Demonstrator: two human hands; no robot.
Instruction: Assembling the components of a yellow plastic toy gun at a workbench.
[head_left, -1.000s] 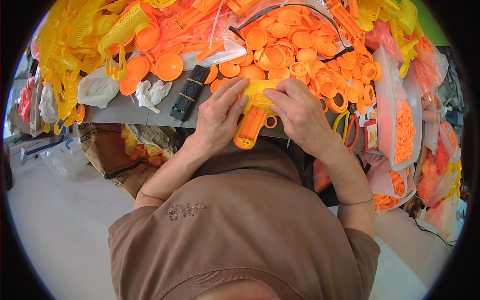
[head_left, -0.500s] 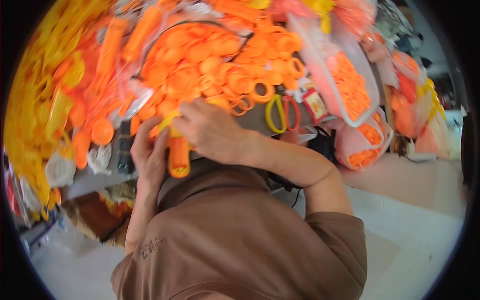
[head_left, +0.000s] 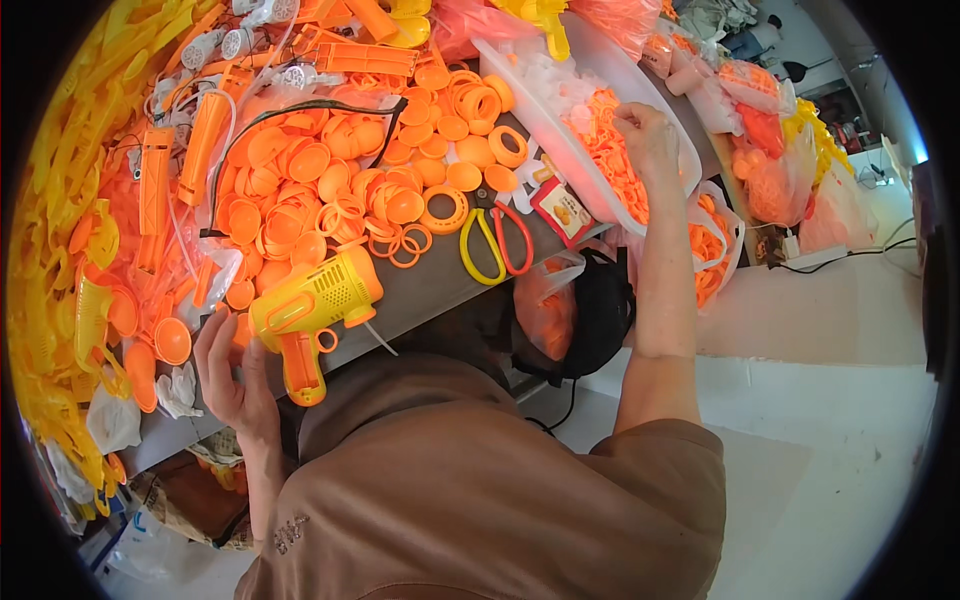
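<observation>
My left hand (head_left: 240, 385) is at the rear of a yellow and orange toy gun (head_left: 318, 300), its thumb against the body and an orange part between thumb and fingers. The toy lies sideways at the table's near edge, its orange handle pointing toward me and a thin pale tube sticking out beside its front. My right arm stretches out to a translucent white bin (head_left: 683, 130). Over the small orange pieces (head_left: 612, 160) in it, my right hand (head_left: 648, 140) has its fingers bent together; whatever is between the fingertips is hidden.
Orange caps and rings (head_left: 310, 170) are heaped in the middle of the table. Scissors with yellow and red handles (head_left: 500, 240) lie beside a red-edged packet (head_left: 562, 212). Yellow parts (head_left: 45, 290) pile up at far left. A black bag (head_left: 600, 315) hangs below the table edge.
My right hand has left the toy gun and reached right into the white bin. My left hand has shifted left and nearer, at the toy's rear. The view has moved.
</observation>
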